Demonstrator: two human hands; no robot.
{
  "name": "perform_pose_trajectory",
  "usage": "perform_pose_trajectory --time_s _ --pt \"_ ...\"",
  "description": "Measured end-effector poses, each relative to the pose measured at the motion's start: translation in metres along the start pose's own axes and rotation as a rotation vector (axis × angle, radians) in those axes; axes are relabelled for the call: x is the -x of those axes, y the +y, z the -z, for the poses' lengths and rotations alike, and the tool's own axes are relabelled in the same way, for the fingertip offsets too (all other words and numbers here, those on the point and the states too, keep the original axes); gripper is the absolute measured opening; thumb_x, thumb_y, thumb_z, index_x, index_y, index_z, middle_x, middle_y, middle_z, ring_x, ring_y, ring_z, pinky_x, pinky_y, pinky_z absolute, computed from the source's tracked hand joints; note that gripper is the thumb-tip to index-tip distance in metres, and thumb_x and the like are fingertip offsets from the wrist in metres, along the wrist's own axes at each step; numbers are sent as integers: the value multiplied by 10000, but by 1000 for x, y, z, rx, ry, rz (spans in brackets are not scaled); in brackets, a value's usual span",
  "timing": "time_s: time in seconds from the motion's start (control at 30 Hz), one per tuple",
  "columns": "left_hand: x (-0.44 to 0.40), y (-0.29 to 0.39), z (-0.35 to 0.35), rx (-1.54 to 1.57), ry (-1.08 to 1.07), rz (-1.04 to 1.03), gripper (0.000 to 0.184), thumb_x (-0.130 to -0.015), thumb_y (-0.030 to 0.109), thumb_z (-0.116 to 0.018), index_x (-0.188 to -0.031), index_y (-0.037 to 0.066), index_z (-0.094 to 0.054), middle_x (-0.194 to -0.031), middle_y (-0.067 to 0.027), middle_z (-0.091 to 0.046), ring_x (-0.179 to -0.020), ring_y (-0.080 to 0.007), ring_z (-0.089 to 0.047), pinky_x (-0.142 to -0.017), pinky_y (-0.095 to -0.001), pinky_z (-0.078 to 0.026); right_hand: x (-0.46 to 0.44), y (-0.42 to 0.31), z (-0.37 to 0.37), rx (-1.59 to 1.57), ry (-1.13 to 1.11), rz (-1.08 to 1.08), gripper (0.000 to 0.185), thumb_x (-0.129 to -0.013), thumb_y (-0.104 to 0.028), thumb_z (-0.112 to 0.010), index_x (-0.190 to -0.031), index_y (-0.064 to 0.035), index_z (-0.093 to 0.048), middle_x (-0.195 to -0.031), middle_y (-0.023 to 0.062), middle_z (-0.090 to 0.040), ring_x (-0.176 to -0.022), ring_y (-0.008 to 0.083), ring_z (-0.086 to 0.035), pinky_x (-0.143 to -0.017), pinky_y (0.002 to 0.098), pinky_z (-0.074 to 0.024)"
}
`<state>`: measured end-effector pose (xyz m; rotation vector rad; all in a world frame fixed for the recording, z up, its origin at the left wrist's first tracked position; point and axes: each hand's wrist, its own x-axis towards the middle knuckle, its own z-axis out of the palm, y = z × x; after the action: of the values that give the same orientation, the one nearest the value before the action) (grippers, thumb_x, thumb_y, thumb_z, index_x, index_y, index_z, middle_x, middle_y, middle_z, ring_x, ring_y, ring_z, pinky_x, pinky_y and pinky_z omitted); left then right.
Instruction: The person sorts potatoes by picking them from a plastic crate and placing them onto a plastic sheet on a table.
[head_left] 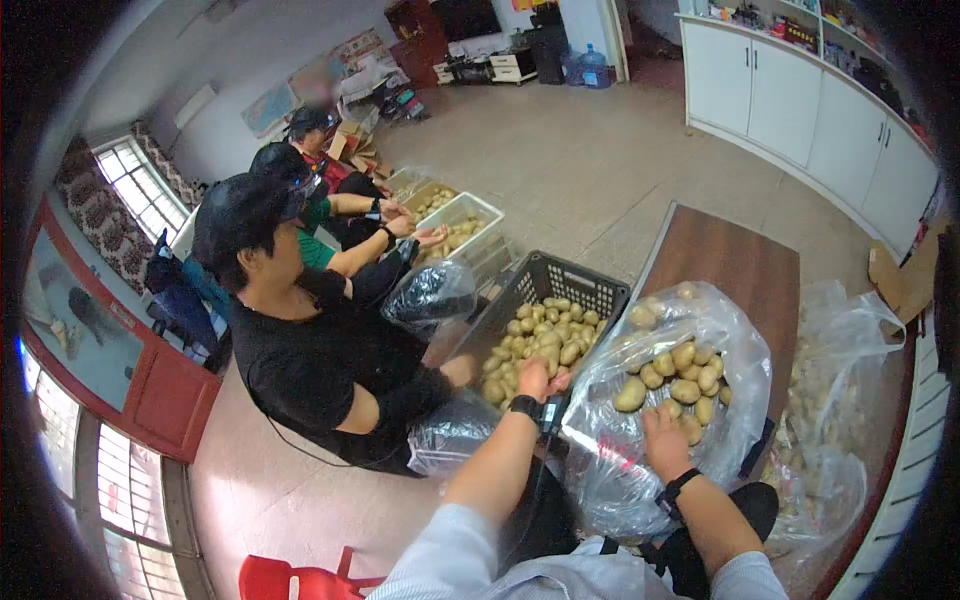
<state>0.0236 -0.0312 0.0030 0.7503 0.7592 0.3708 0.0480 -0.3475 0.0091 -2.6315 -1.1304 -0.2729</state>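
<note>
Pale sleeve [440, 562], nearest. Left hand [543, 382]: reaches into a dark crate [577, 277] of loose potatoes [550, 328]; grip hidden. Right hand [665, 442]: touches bagged potatoes [686, 388] within a clear plastic bag [612, 468], partly over a brown table [725, 250]; whether it clasps any, cannot tell.

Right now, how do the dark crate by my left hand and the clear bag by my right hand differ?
The crate is dark with stiff walls full of holes; the bag is see-through, limp and crinkled. The crate shows a larger heap of potatoes than the bag. Your left hand is at the crate, your right hand at the bag. Both are open and hold potatoes.
</note>
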Motion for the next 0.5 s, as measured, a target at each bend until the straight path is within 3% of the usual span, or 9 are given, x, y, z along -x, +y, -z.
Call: perform_pose_trajectory --time_s 0.07,0.13,0.2,0.23,0.3,0.33,0.37,0.43,0.5 --pt "-23 -18 20 -203 -34 -333 409 -674 350 -783 -818 46 -550 -801 -158 -527 -758 -338 -533 -581 -439 -432 -1 1 -4 44 -21 -7 290 -781 -95 -545 -1070 -122 -543 -1114 142 -509 -794 328 -599 -649 438 -509" --pt "-52 -35 46 -461 -90 -665 383 -684 370 -764 -773 54 -565 -745 -169 -529 -725 -353 -524 -566 -455 -426 3 1 -4 54 -53 -22 294 -777 -98 -551 -1070 -122 -545 -1105 142 -509 -788 326 -599 -646 434 -508" --pt "-57 -28 60 -1523 116 -1064 388 -688 434 -719 -661 66 -601 -675 -166 -563 -652 -353 -548 -550 -465 -429 3 -1 1 37 -118 -41 317 -758 -94 -565 -1074 -116 -543 -1083 145 -506 -767 317 -596 -633 427 -504" --pt "-52 -21 58 -1521 111 -1067 388 -688 434 -719 -661 66 -601 -675 -166 -563 -652 -353 -548 -550 -465 -429 5 1 -1 40 -115 -45 317 -758 -94 -565 -1074 -116 -543 -1083 145 -506 -767 317 -596 -633 427 -504" --pt "-33 -7 46 -1896 107 -1108 440 -661 492 -694 -558 72 -610 -608 -172 -579 -601 -365 -568 -560 -474 -439 11 5 -10 20 -117 -46 351 -737 -86 -579 -1085 -113 -539 -1066 151 -504 -758 319 -590 -626 428 -500" --pt "-30 -6 43 -1894 103 -1111 440 -661 492 -694 -558 72 -610 -608 -172 -579 -601 -365 -568 -560 -474 -439 12 5 -7 22 -115 -49 351 -737 -86 -579 -1085 -113 -539 -1066 151 -504 -758 319 -590 -626 428 -500" --pt "-26 -6 40 -1805 101 -870 318 -732 341 -668 -696 32 -600 -739 -161 -587 -661 -319 -576 -623 -413 -461 13 4 -4 13 -109 -48 355 -727 -88 -586 -1078 -110 -537 -1055 154 -502 -757 326 -587 -624 432 -498" --pt "-21 -1 35 -1705 98 -638 205 -804 189 -641 -833 -7 -591 -871 -151 -595 -720 -273 -584 -687 -352 -483 14 3 1 3 -101 -47 359 -717 -90 -593 -1071 -107 -535 -1043 156 -500 -755 332 -584 -622 437 -496" --pt "-17 5 31 -1825 78 -540 212 -811 150 -609 -930 -20 -564 -889 -144 -584 -725 -268 -590 -655 -354 -497 17 2 6 -45 -88 -35 351 -695 -97 -611 -1037 -99 -533 -1029 158 -496 -757 347 -580 -622 451 -493"
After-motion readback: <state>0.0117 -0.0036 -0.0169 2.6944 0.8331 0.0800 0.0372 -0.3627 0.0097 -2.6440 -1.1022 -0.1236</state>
